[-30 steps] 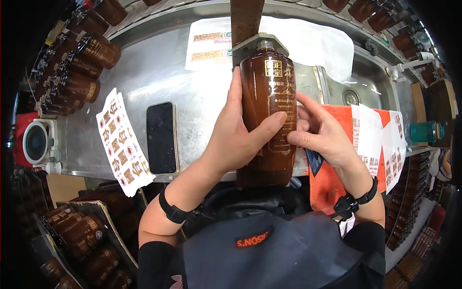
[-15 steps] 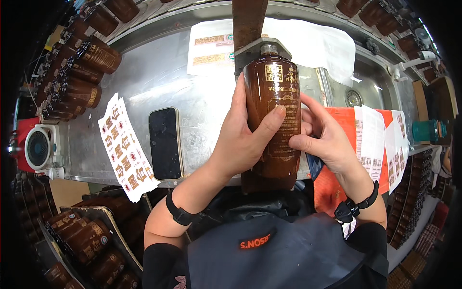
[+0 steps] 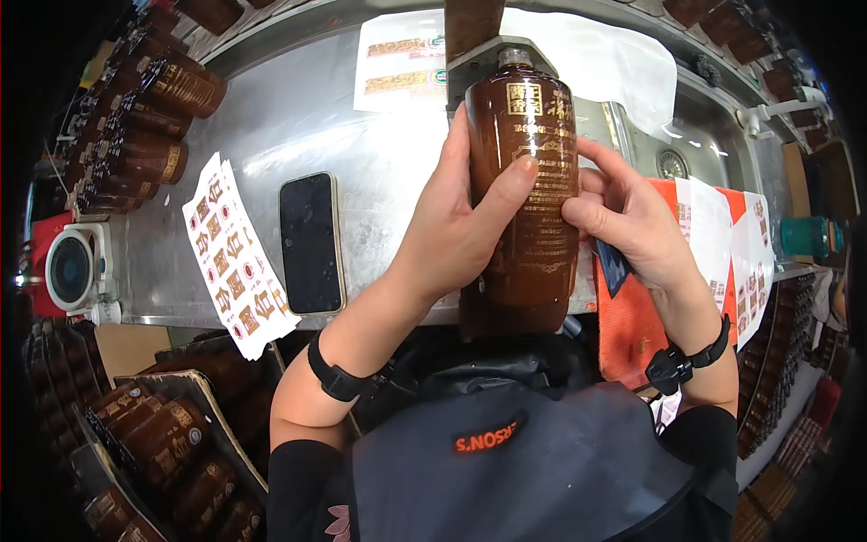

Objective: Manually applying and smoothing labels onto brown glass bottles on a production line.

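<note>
One held bottle, one phone, one sticker sheet, two hands; side bottles too many to count.

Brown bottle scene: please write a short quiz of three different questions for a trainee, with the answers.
1. True or false: the left hand wraps the brown bottle.
2. What lies on the metal table directly left of the left hand?
A. black phone
B. scissors
C. cup
3. Fill in: the right hand presses its fingertips on the bottle's ____ side.

Key: 1 true; 2 A; 3 right.
</note>
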The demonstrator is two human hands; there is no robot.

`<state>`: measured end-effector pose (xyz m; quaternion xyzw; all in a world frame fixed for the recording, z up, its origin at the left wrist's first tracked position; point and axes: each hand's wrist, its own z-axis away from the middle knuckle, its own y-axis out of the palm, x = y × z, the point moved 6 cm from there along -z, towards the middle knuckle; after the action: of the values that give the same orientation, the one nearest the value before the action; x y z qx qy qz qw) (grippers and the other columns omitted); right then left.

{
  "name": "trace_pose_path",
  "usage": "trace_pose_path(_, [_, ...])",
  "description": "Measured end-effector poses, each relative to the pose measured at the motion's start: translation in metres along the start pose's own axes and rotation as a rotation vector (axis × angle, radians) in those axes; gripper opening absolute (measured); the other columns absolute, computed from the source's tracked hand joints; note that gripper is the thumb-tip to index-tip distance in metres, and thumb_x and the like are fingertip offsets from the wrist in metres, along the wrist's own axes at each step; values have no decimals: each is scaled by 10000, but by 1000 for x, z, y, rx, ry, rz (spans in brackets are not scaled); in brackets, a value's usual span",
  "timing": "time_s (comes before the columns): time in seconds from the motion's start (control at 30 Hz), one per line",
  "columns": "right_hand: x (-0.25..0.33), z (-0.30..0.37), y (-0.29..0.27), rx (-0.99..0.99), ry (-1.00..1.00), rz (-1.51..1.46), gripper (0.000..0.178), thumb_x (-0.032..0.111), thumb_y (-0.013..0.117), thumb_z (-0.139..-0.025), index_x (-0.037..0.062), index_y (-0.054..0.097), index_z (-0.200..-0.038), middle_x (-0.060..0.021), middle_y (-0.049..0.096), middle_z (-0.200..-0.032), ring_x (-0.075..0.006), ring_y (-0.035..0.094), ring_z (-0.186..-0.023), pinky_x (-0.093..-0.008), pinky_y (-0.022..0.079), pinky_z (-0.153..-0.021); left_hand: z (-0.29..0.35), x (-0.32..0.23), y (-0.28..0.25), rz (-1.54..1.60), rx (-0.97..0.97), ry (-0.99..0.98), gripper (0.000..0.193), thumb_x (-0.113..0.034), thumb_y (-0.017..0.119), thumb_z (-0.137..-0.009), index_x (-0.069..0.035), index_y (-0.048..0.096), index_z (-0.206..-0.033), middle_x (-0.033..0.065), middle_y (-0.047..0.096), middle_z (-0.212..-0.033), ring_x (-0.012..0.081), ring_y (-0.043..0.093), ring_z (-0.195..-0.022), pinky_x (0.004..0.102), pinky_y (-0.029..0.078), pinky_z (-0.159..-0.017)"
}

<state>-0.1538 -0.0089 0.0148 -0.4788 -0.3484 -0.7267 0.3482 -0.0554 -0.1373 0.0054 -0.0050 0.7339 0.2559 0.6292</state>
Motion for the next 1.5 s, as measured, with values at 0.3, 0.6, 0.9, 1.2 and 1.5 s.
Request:
trace_pose_path(0.3, [-2,1,-1,-6,3,-12,744,125,762,-865,-42,352,-1463,-94,632,-1100,-129,619,-998,-257,485,-866,1,-3,2,14,13,14,646,-177,581,-995,38,219,-1485,111,518,-1302,142,508,-1179,292,421,-1018])
trace_pose_path(0.6, [0,3,-2,4,24,38,705,160,728,-886,-28,368,-1462,-100,645,-1132,-117,597,-937,-246,458,-780,1,-5,-3,115,-17,-23,614,-188,587,-992,14,267,-1475,102,528,-1292,137,513,-1175,294,430,-1009])
trace_pose_path(0.9, [0,5,1,-3,21,103,737,157,731,-878,-41,341,-1471,-139,640,-1202,-122,602,-968,-243,451,-808,2,-3,-3,139,-19,35,567,-191,640,-956,-6,349,-1406,112,598,-1222,153,590,-1108,307,491,-946])
trace_pose_path(1.2, [5,8,3,-29,-1,72,746,174,742,-880,-26,341,-1476,-146,636,-1233,-131,611,-1009,-252,465,-850,0,0,-4,105,-12,84,554,-177,646,-951,11,363,-1389,115,600,-1226,153,593,-1102,313,488,-952])
trace_pose_path(1.5, [6,7,0,-20,25,101,661,217,705,-918,-10,397,-1456,-39,651,-1017,-84,559,-805,-232,455,-717,1,-1,-3,85,0,24,673,-182,686,-921,23,312,-1442,117,571,-1264,160,572,-1137,315,471,-979])
